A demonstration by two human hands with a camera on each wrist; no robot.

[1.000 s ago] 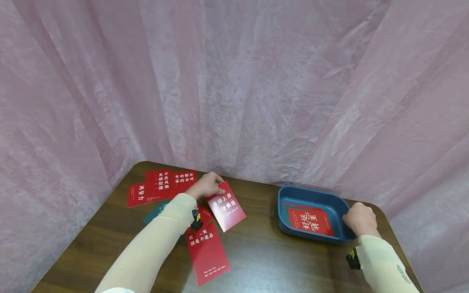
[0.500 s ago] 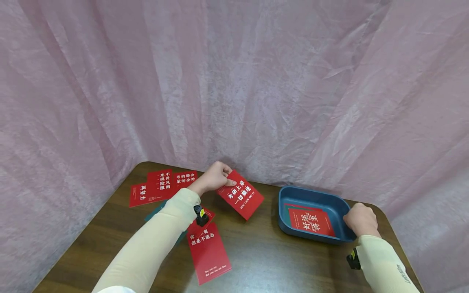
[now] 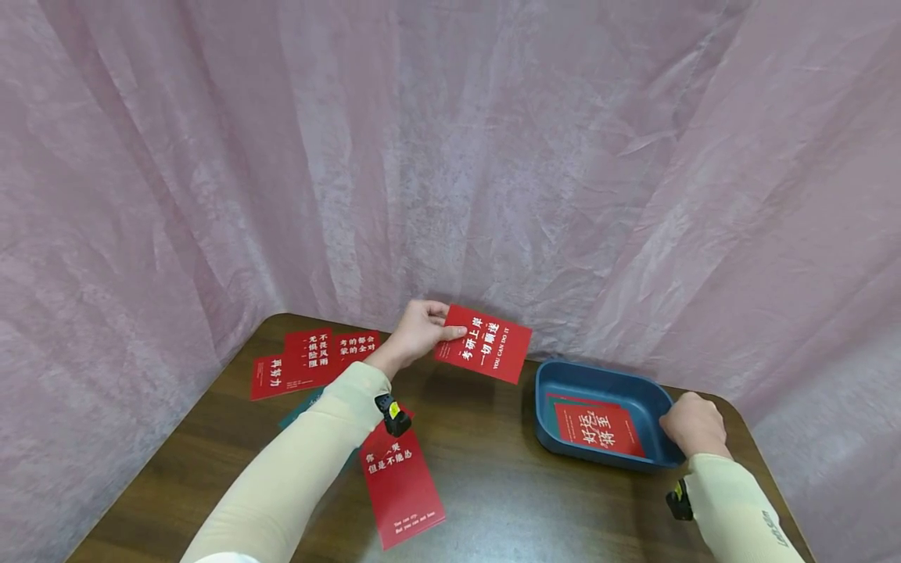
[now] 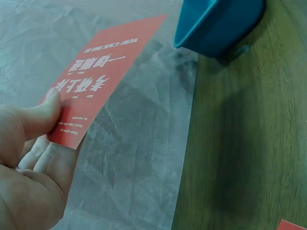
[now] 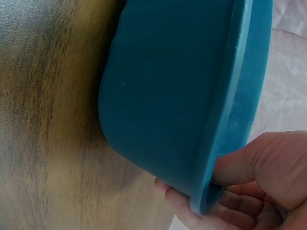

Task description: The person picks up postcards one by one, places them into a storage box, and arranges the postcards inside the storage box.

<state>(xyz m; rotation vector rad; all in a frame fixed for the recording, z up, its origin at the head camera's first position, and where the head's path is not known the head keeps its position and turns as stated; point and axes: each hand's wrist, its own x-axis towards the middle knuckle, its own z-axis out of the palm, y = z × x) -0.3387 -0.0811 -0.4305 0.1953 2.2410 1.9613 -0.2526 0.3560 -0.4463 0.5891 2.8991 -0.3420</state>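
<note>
My left hand (image 3: 420, 332) pinches a red card (image 3: 487, 344) by its left end, thumb on the printed face and fingers behind. White Chinese characters and small English lettering cover the card, which is raised off the table near its back edge. In the left wrist view the card (image 4: 98, 76) points toward the blue tray (image 4: 218, 28). On the right, my right hand (image 3: 693, 426) grips the rim of the blue tray (image 3: 598, 371), with the thumb inside and fingers under the outer wall, as the right wrist view shows. Inside the tray lie red and green cards (image 3: 597, 427).
Several red cards (image 3: 306, 358) overlap at the table's back left. A longer red card (image 3: 403, 493) lies nearer the front, and a green card (image 3: 303, 407) is partly hidden by the left sleeve. Pink curtain (image 3: 450, 156) hangs behind the wooden table (image 3: 521, 493).
The left hand has lifted the red card up and to the right, turning it so its far end points right. The right hand stays on the tray's rim.
</note>
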